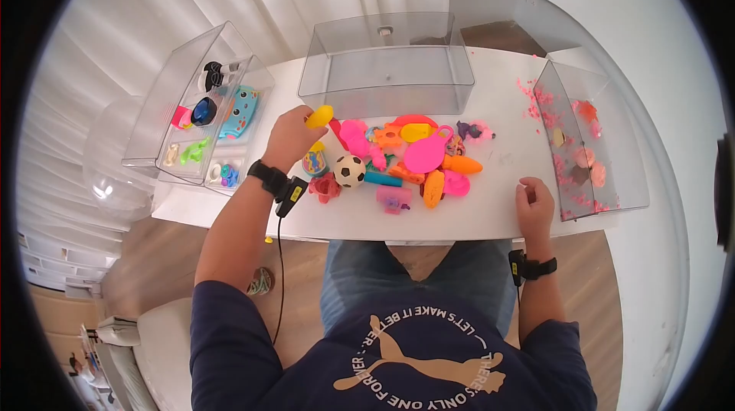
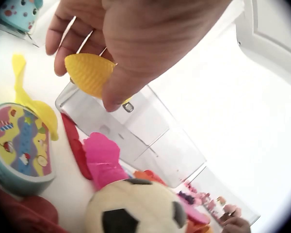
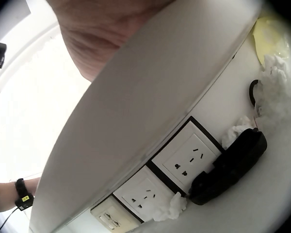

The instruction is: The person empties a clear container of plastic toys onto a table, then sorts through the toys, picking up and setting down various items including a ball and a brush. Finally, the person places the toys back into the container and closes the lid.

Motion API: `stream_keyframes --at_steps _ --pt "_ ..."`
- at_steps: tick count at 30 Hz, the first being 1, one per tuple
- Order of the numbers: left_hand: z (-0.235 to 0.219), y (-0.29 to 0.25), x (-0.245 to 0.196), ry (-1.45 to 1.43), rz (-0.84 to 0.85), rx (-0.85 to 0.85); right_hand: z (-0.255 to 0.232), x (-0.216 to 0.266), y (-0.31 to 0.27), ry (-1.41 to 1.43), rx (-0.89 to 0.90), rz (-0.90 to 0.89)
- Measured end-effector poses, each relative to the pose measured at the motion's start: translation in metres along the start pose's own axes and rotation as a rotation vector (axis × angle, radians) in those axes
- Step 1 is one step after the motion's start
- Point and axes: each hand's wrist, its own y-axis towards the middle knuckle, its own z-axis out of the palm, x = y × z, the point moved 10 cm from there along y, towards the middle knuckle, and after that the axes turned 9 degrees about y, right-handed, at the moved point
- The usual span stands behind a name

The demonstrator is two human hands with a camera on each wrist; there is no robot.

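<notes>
My left hand [image 1: 291, 141] is raised over the left side of a toy pile and pinches a yellow ridged, shell-like toy [image 2: 89, 73] between thumb and fingers. Below it on the white table are a round tin-like toy with a printed lid [image 2: 23, 143], a yellow spoon-shaped toy [image 2: 43, 114] and a toy soccer ball [image 1: 349, 171]. At the table's right front, my right hand [image 1: 536, 208] rests with loosely curled fingers and holds nothing. Pink, orange and red toys, among them a pink paddle-shaped toy [image 1: 425, 155], fill the middle.
A clear bin [image 1: 387, 97] stands at the back. The left clear box [image 1: 176, 66] has compartments with toys, including a blue one [image 1: 240, 112]. The right clear bin [image 1: 624, 143] holds pink and orange pieces. Pink crumbs [image 1: 528, 91] lie beside it.
</notes>
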Motion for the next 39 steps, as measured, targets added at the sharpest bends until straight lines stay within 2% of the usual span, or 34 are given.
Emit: stream_keyframes --at_steps 3,6,11,15,18,21,24,27,33,36,39 --pt "-0.005 -0.004 0.011 -0.239 -0.012 -0.023 0.0 -0.001 0.0 0.01 -0.001 0.019" --pt "-0.021 -0.016 0.001 -0.414 -0.123 0.04 0.0 -0.001 -0.001 0.024 -0.002 0.022" --pt "-0.022 -0.014 -0.011 -0.716 -0.177 0.193 -0.001 -0.001 -0.001 0.028 -0.006 0.027" --pt "-0.005 -0.01 -0.029 -1.013 -0.259 0.349 -0.002 -0.002 -0.002 0.026 -0.004 0.025" --pt "0.0 -0.003 -0.046 -0.904 -0.215 0.355 -0.001 -0.002 -0.001 0.024 -0.001 0.023" --pt "0.003 0.008 -0.054 -0.849 -0.193 0.285 -0.001 -0.005 -0.002 0.036 0.001 0.024" --pt "-0.001 0.01 -0.057 -0.974 -0.194 0.16 -0.001 -0.004 -0.001 0.053 -0.003 0.015" --pt "-0.008 0.005 -0.054 -0.905 -0.183 0.14 -0.001 -0.001 -0.001 0.035 0.0 0.0" --pt "0.002 -0.008 -0.042 -0.606 -0.084 0.266 0.0 0.001 -0.001 0.018 0.005 0.002" --pt "0.006 -0.019 -0.057 -0.47 0.01 0.324 0.0 -0.001 -0.001 0.022 0.003 -0.001" --pt "0.013 -0.018 -0.066 -0.203 0.154 0.284 0.001 -0.003 -0.001 0.027 0.004 -0.008"
